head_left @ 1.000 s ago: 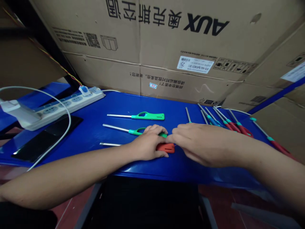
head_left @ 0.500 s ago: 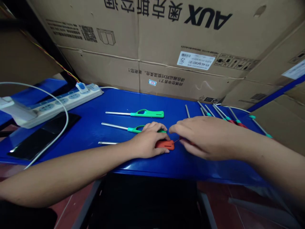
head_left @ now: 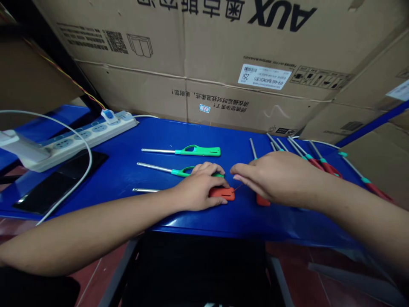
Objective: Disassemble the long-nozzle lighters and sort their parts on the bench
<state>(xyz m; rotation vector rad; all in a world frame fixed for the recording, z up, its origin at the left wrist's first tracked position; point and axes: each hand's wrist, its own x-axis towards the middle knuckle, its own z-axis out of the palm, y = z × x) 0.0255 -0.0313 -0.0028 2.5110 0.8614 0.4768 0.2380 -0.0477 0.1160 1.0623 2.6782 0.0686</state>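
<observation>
On the blue table, my left hand (head_left: 201, 187) is closed around the handle of a red-orange long-nosed lighter (head_left: 226, 194), its metal tube pointing left. My right hand (head_left: 271, 177) pinches a thin red string (head_left: 237, 187) that runs to the end of that handle. A green lighter (head_left: 182, 172) lies just behind my left hand, which partly covers it. Another green lighter (head_left: 206, 151) rests farther back. Under my right hand shows part of a further red lighter (head_left: 262, 200).
Several red lighters (head_left: 329, 168) lie at the right, partly hidden by my right arm. At the left are a white power strip (head_left: 83, 136), a white cable (head_left: 87, 170) and a flat black sheet (head_left: 64, 183). A large cardboard box (head_left: 217, 51) stands behind the table.
My right hand has lifted and shifted slightly, uncovering the end of the red lighter beneath it. My left hand keeps its place on the red-orange lighter.
</observation>
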